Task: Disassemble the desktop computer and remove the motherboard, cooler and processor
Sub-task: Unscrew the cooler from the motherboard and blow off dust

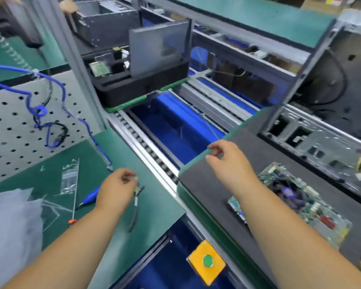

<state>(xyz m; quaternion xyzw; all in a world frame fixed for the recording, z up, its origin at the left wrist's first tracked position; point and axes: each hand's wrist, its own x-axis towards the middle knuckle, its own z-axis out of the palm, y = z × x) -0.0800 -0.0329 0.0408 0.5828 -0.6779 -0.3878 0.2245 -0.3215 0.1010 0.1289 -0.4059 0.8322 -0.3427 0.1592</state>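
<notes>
The left hand (117, 189) hovers over the green table (154, 205), its fingers (129, 177) curled together around something small and pale at their tips; what it is cannot be made out. Just beside that hand, on its conveyor side, lie small pliers (136, 207) with grey handles, and a blue-handled tool (90, 196) shows from under the wrist on the other side. Farther from the conveyor a thin rod with an orange end (74, 197) lies on the mat, near clear plastic bags (68, 180).

The right hand (227, 161) is raised over the corner of a dark grey mat (206, 184), fingers (214, 147) loosely bent and holding nothing, thumb apart from them.

The motherboard (300, 205) lies flat on that grey mat, just beyond the right forearm, away from the conveyor; its cooler (288, 191) is still mounted on it. Past the motherboard, further from the conveyor, stands the opened computer case (321, 147).

The roller conveyor (142, 142) runs between the two surfaces, carrying a black foam tray (142, 84) with a grey panel standing upright in it. A yellow box with a green button (206, 261) sits at the conveyor's near end.
</notes>
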